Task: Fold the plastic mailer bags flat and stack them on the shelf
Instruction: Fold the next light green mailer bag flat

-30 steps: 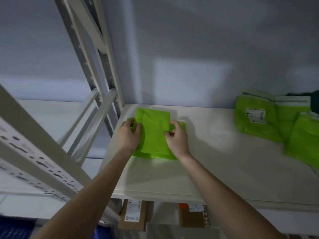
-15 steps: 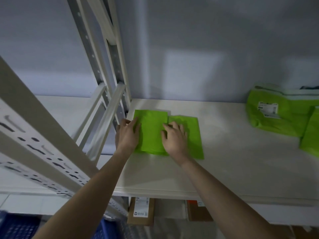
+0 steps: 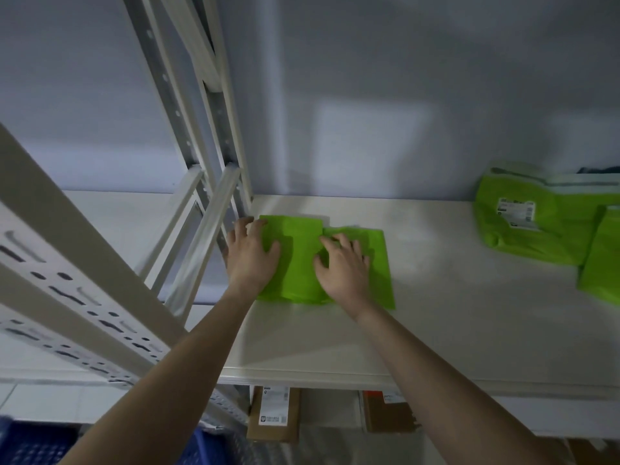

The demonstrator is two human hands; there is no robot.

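The folded bag (image 3: 303,260) is lying flat on the shelf (image 3: 436,330), at its left end near the upright (image 3: 214,156). A second green panel (image 3: 375,263) is showing to its right; whether this is another bag or an unfolded part of the same one cannot be told. The long axis of the folded panel is running near to far.

Both hands are lying directly on the green plastic. The left hand (image 3: 250,255) is pressing the left edge with fingers spread and extended. The right hand (image 3: 342,263) is pressing where the two panels meet, fingers spread. Neither hand is pinching anything. The right hand is nearer to the right panel, so any further fold or alignment is judged to fall to it.

Count: two green panels under the hands. At least two more bags (image 3: 523,223) are lying well apart at the far right, one bearing a label (image 3: 515,213). Two boxes (image 3: 273,417) are sitting below the shelf.
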